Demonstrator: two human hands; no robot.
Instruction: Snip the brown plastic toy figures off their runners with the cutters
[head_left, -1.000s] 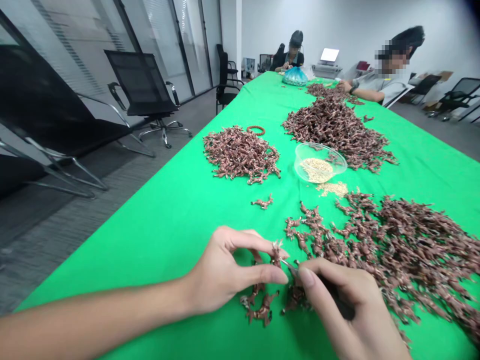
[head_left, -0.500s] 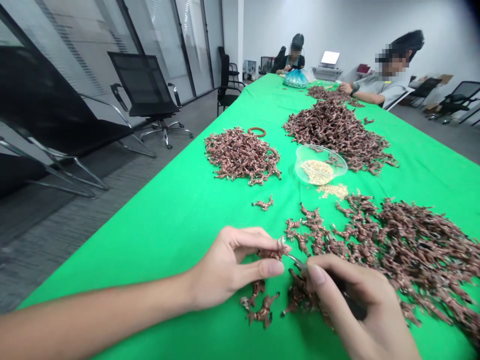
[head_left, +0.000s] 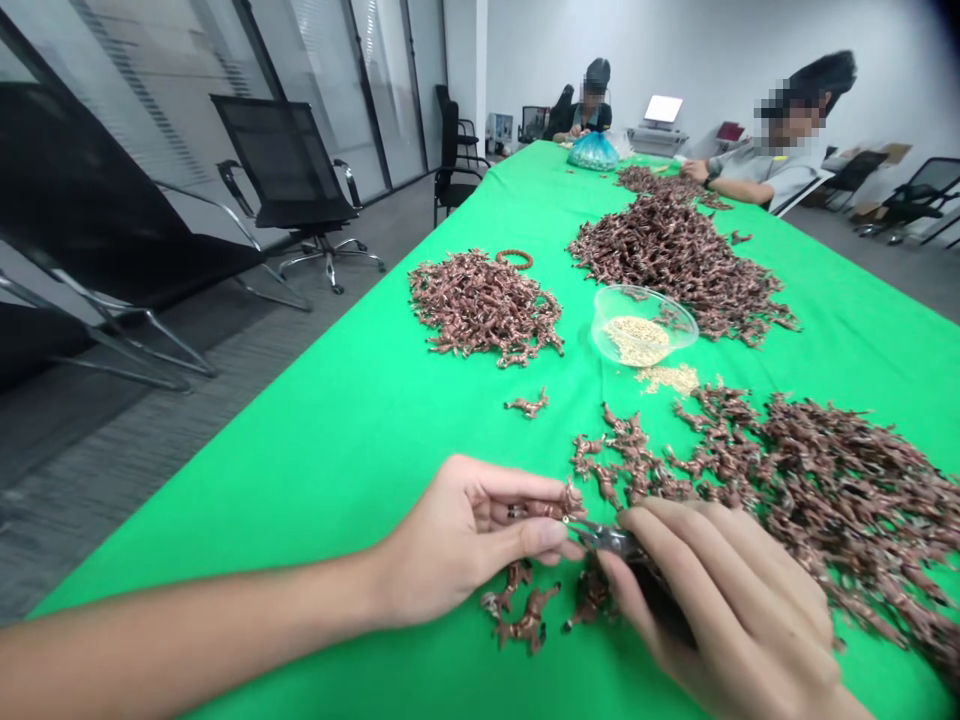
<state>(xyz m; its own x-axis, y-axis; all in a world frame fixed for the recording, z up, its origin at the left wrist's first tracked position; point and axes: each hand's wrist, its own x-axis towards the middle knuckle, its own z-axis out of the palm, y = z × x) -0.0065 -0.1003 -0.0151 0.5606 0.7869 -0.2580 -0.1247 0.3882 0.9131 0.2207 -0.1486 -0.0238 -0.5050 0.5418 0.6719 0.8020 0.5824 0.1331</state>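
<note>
My left hand [head_left: 457, 535] pinches a small brown figure [head_left: 559, 503] between thumb and fingers, just above the green tablecloth [head_left: 360, 440]. My right hand [head_left: 720, 600] is closed around small pliers [head_left: 611, 540], whose metal tip meets that figure. A few loose brown figures [head_left: 525, 610] lie under my hands. A large spread of the same brown pieces [head_left: 810, 480] reaches away to the right.
Two more brown heaps [head_left: 484, 305] [head_left: 675, 255] lie further up the table, with a clear bowl of pale beads [head_left: 641, 325] and spilled beads [head_left: 667, 378] between. Two other people [head_left: 780, 150] sit at the far end. Black office chairs [head_left: 285, 170] stand left.
My right hand has turned over so its back faces up, fingers curling over the pliers. My left hand lowered the pinched figure slightly toward the cloth.
</note>
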